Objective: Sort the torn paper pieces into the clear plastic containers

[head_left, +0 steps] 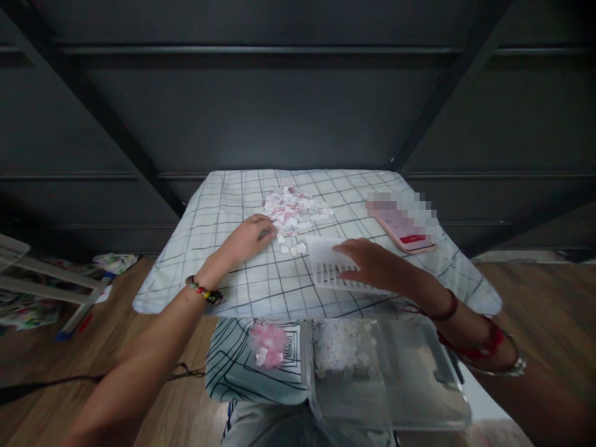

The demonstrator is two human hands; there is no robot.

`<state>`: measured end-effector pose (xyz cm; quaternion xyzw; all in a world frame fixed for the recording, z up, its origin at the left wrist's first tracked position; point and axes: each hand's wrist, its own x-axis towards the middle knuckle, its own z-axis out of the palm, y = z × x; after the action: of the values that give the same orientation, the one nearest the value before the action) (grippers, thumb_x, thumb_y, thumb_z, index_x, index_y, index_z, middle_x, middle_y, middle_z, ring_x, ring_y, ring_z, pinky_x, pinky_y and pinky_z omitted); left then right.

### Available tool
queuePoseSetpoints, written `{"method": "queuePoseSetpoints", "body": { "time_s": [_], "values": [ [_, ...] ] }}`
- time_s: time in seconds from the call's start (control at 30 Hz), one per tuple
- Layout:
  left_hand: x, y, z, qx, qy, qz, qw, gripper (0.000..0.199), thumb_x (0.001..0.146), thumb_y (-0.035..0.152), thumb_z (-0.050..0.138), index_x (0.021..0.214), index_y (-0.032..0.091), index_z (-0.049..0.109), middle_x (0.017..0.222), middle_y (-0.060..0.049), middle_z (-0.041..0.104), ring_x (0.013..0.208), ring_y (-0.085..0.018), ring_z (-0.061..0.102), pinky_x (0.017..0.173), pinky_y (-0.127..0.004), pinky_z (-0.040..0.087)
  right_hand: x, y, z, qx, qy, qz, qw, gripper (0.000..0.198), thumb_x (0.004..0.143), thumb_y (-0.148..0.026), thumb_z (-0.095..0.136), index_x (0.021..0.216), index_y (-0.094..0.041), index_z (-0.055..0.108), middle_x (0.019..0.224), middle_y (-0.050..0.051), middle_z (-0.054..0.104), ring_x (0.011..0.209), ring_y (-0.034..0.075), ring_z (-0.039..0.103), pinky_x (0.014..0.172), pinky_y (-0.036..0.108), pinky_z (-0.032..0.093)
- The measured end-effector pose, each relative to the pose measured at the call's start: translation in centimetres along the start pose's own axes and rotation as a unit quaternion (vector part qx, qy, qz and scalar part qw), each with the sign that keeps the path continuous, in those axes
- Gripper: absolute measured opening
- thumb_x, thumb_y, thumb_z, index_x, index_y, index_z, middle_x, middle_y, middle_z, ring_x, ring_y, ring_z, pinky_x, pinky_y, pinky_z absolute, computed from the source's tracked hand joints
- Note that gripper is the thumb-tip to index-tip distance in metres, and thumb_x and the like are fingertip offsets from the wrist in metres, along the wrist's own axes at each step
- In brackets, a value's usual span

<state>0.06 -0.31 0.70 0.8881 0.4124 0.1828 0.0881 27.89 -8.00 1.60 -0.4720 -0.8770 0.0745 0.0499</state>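
Note:
A loose pile of small white and pink paper scraps (pixel 298 208) lies on the checked cloth. At its near left edge rests my left hand (pixel 254 236), fingers curled in towards the scraps; whatever they may pinch is hidden. My right hand (pixel 370 261) grips a white plastic piece with a row of slots (pixel 323 264), thumb and fingers at its right part. That piece stands tilted just in front of the pile, its left edge close to a few stray scraps.
A phone (pixel 405 233) lies at the table's right. Below the near edge, a clear plastic container (pixel 419 397) holds pale scraps, beside a pink and white clump (pixel 269 344) on patterned fabric (pixel 233 366). A dark panelled wall (pixel 279 112) rises behind the table.

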Motion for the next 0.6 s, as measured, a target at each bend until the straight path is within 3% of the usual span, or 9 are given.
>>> {"method": "queuePoseSetpoints", "body": {
  "time_s": [0.17, 0.33, 0.5, 0.6],
  "values": [
    [-0.9, -1.4, 0.9, 0.02, 0.02, -0.017, 0.999, 0.029, 0.088, 0.032, 0.044, 0.109, 0.014, 0.053, 0.12, -0.011, 0.05, 0.115, -0.022, 0.044, 0.1, -0.04, 0.034, -2.3, 0.4, 0.1, -0.052, -0.032, -0.031, 0.998, 0.044, 0.077, -0.028, 0.058, 0.118, -0.012, 0.053, 0.122, 0.017, 0.055, 0.109, 0.025, 0.054, 0.088, 0.039, 0.047],
    [-2.0, -1.4, 2.1, 0.021, 0.001, -0.034, 0.999, 0.057, 0.086, 0.045, 0.049, 0.13, 0.011, 0.034, 0.138, -0.018, 0.032, 0.128, -0.027, 0.029, 0.105, -0.041, 0.026, -2.8, -0.1, -0.1, -0.105, -0.041, -0.078, 0.99, 0.046, 0.076, -0.027, 0.06, 0.118, -0.011, 0.053, 0.121, 0.019, 0.056, 0.109, 0.026, 0.055, 0.086, 0.038, 0.05],
    [-2.6, -1.8, 2.0, 0.002, -0.049, -0.032, 0.998, 0.074, 0.085, 0.056, 0.045, 0.139, 0.014, 0.016, 0.147, -0.018, 0.016, 0.134, -0.03, 0.013, 0.107, -0.043, 0.02, -3.8, -1.2, 0.4, -0.273, 0.004, -0.155, 0.95, 0.036, 0.077, -0.013, 0.054, 0.112, -0.007, 0.057, 0.104, 0.022, 0.063, 0.09, 0.027, 0.063, 0.059, 0.031, 0.055],
    [-2.7, -2.0, 1.9, -0.016, -0.048, -0.035, 0.998, 0.077, 0.084, 0.058, 0.044, 0.14, 0.016, 0.011, 0.148, -0.017, 0.012, 0.135, -0.03, 0.01, 0.107, -0.043, 0.019, -4.5, -1.2, -0.2, -0.322, 0.036, -0.161, 0.932, 0.04, 0.074, -0.001, 0.047, 0.111, -0.01, 0.058, 0.092, 0.016, 0.067, 0.075, 0.021, 0.065, 0.051, 0.027, 0.051]
  ]
}}
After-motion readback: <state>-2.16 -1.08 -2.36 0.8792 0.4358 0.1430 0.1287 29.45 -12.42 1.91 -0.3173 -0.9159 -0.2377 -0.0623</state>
